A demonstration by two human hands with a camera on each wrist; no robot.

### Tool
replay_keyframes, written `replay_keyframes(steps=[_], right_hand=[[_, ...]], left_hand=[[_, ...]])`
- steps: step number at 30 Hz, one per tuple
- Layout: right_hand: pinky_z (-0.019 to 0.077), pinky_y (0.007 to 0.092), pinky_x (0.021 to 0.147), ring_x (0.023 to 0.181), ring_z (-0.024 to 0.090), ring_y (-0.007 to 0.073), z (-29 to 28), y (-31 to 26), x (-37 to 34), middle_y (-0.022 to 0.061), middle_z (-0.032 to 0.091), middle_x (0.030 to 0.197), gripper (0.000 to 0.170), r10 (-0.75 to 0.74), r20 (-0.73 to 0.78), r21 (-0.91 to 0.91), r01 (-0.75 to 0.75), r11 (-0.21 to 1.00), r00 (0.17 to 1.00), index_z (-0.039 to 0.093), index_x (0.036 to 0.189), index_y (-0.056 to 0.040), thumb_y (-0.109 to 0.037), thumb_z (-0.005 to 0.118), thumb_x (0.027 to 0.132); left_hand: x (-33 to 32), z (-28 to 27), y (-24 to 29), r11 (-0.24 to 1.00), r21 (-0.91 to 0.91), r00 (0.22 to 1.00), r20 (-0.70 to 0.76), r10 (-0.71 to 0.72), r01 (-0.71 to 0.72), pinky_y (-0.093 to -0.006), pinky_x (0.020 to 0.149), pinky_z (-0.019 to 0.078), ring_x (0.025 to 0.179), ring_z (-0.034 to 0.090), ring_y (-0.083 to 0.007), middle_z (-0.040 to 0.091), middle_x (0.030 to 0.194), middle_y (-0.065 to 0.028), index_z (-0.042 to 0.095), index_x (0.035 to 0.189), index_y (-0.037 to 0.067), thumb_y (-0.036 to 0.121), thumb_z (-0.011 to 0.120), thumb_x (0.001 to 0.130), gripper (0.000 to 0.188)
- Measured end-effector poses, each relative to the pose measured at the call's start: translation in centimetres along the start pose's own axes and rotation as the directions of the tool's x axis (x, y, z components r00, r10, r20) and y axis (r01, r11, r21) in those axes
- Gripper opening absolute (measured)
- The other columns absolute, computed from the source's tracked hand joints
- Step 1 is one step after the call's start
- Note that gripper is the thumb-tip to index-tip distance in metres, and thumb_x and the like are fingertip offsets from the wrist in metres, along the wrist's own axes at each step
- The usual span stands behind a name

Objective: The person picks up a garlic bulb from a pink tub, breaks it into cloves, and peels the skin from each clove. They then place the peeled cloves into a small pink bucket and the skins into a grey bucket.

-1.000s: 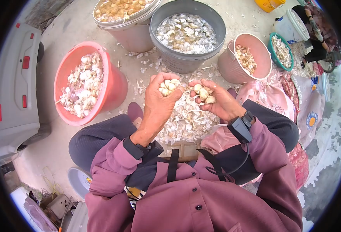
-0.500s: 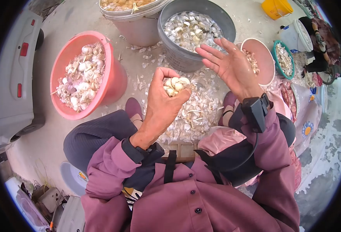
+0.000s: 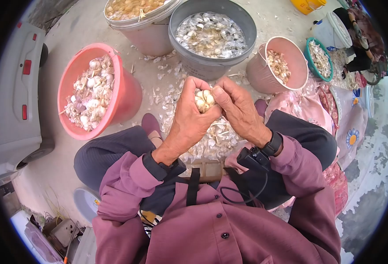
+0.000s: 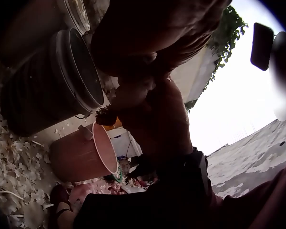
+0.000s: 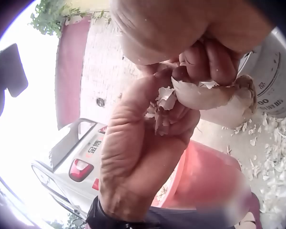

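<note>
A garlic bulb [image 3: 204, 100] with pale, bare cloves showing is held between both hands above a heap of garlic skins [image 3: 216, 143]. My left hand [image 3: 186, 121] grips the bulb, fingers curled behind it and thumb along its near side. From the other side my right hand [image 3: 242, 110] pinches the bulb, thumb on top at its right edge. In the right wrist view torn skin [image 5: 202, 95] hangs from the bulb, with the root end pointing right; flakes cling near the left fingers. The left wrist view is dark, and the hands there are mostly silhouettes.
A pink tub [image 3: 119, 94] of garlic bulbs stands at left. Ahead are a grey bucket [image 3: 194, 67] and another bucket [image 3: 152, 40], both with cloves in water. A pale pink bucket [image 3: 264, 79] of cloves and a green basin [image 3: 309, 61] are at right. Another person [image 3: 361, 39] sits far right.
The right hand held cloves, then spread open toward the grey bucket, the cloves gone from it. It has come back to the bulb, which the left hand kept throughout.
</note>
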State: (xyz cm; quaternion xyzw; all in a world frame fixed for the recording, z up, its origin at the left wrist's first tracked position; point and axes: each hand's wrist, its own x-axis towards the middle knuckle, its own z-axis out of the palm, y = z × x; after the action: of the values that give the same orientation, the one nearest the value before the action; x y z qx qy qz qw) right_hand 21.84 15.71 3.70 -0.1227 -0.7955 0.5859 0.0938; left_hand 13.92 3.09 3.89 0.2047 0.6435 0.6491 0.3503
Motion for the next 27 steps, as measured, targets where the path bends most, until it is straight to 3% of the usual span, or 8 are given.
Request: replay_keyframes(steps=[8,12,13,14,18,21,25,27], right_hand=[[0.0366,0.0339,0.052,0.058,0.039,0.0136,0.8,2.1,-0.6,0.0074,0.045,0.065,0.034,0.011,-0.202,0.075,0.005,0.997,0.979,0.047,0.082,0.0004,-0.028,0.044,0.100],[0.0327,0.0288,0.048,0.055,0.035,0.0105,-0.3,1.0,-0.2,0.0028,0.043,0.065,0.032,0.083,-0.108,0.188,-0.061,0.980,0.991,0.049,0.084,-0.0017,-0.028,0.043,0.100],[0.0304,0.0252,0.047,0.053,0.034,0.0084,-1.4,0.6,0.0,0.0006,0.044,0.065,0.028,0.252,0.077,0.500,-0.256,0.827,0.965,0.051,0.087,-0.0036,-0.027,0.043,0.100],[0.0282,0.0216,0.045,0.052,0.034,0.0063,-2.1,0.4,0.1,-0.0017,0.044,0.066,0.025,0.336,0.303,0.709,-0.446,0.546,0.892,0.052,0.090,-0.0056,-0.027,0.044,0.100],[0.0285,0.0184,0.044,0.052,0.040,0.0048,-3.2,0.6,0.2,-0.0012,0.049,0.068,0.028,0.212,0.426,0.789,-0.476,0.388,0.879,0.052,0.099,-0.0081,-0.035,0.044,0.099],[0.0319,0.0199,0.048,0.058,0.045,0.0055,-3.1,-0.4,-0.2,-0.0013,0.049,0.068,0.032,0.307,0.451,0.780,-0.537,0.322,0.838,0.054,0.094,-0.0083,-0.039,0.046,0.098],[0.0358,0.0222,0.052,0.065,0.048,0.0062,-4.1,0.2,0.0,-0.0010,0.053,0.072,0.036,0.292,0.453,0.758,-0.536,0.371,0.843,0.056,0.083,-0.0084,-0.042,0.051,0.095],[0.0373,0.0227,0.056,0.067,0.048,0.0063,-4.7,-0.5,0.2,-0.0017,0.056,0.076,0.042,0.471,0.269,0.211,-0.528,0.823,0.840,0.059,0.077,-0.0065,-0.045,0.054,0.093]], left_hand=[[-0.1,1.1,-1.1,0.966,0.142,0.974,-0.037,0.225,-0.218,-0.0246,0.062,0.0448,0.072,0.048,-0.0083,0.049,0.087,-0.0028,0.042,0.100,0.004,0.004,0.068,0.077,0.035],[-0.1,1.0,-0.7,0.982,-0.031,0.983,-0.017,0.184,-0.184,-0.0227,0.069,0.0456,0.082,0.051,-0.0073,0.048,0.097,-0.0021,0.043,0.102,0.006,0.000,0.066,0.078,0.034],[-0.2,0.8,-0.3,0.983,-0.153,0.994,0.032,0.105,-0.099,-0.0226,0.073,0.0453,0.089,0.051,-0.0071,0.047,0.103,-0.0020,0.044,0.103,0.007,-0.002,0.066,0.078,0.034],[0.0,0.4,-0.2,0.984,-0.149,0.994,0.038,0.106,-0.099,-0.0226,0.073,0.0453,0.089,0.051,-0.0071,0.047,0.103,-0.0020,0.044,0.103,0.007,-0.002,0.066,0.078,0.034],[0.2,-0.3,-0.6,0.955,-0.297,0.991,0.116,0.060,-0.023,-0.0203,0.072,0.0461,0.085,0.053,-0.0049,0.051,0.098,-0.0001,0.046,0.107,0.007,0.000,0.067,0.080,0.035],[0.1,-0.4,-0.7,0.950,-0.312,0.992,0.125,0.013,0.027,-0.0186,0.070,0.0462,0.081,0.053,-0.0032,0.053,0.094,0.0010,0.047,0.109,0.007,0.001,0.067,0.081,0.036],[-0.1,-0.5,-0.5,0.956,-0.290,0.996,0.092,-0.021,0.047,-0.0197,0.072,0.0451,0.082,0.052,-0.0041,0.054,0.094,0.0014,0.048,0.110,0.007,-0.002,0.066,0.079,0.037],[0.0,-0.5,-0.2,0.965,-0.260,0.996,0.088,-0.015,0.037,-0.0195,0.071,0.0450,0.082,0.052,-0.0038,0.053,0.093,0.0017,0.048,0.109,0.007,-0.003,0.065,0.079,0.036]])
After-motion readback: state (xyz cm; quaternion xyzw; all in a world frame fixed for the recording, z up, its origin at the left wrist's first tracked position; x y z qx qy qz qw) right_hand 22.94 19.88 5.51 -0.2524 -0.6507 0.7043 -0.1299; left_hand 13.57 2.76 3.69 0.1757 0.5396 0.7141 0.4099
